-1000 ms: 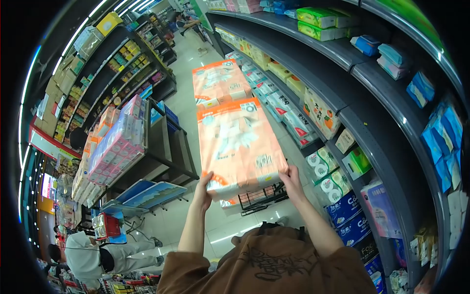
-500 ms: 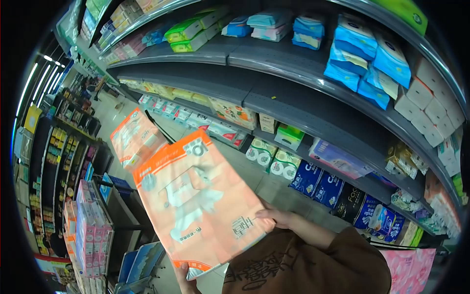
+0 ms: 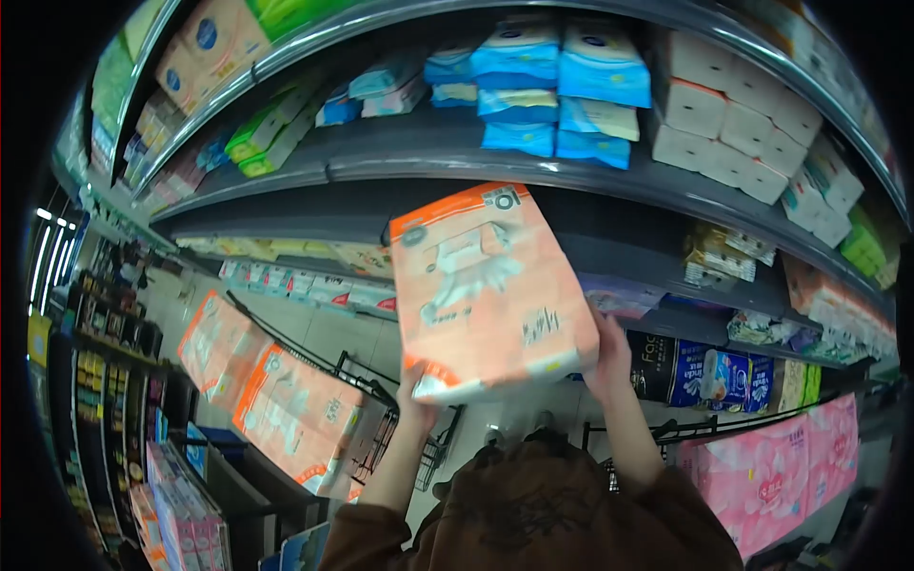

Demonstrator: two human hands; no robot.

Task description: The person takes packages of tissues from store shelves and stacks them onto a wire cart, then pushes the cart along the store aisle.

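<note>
A large orange-and-peach pack of tissues (image 3: 486, 295) is held up between my two hands, its printed front facing me and its upper edge tilted away. My left hand (image 3: 419, 395) grips the lower left corner. On the opposite side, my right hand (image 3: 611, 357) is closed around the lower right edge; part of its fingers is hidden behind the pack. The far end of the pack overlaps the view of a dark shelf level (image 3: 619, 224). Below to the left, two similar orange packs (image 3: 297, 419) lie by a black wire cart (image 3: 373, 447).
Blue tissue packs (image 3: 514, 57) and white tissue rolls (image 3: 733, 114) stand on the upper shelf. Pink packs (image 3: 776, 466) rest at the lower right in black wire. Dark blue and black packs (image 3: 700, 371) line the bottom shelf. A display rack (image 3: 228, 495) stands at lower left.
The orange pack has moved up and right, off the other orange packs and toward the shelf. Both hands still hold it, and my view has turned to the right.
</note>
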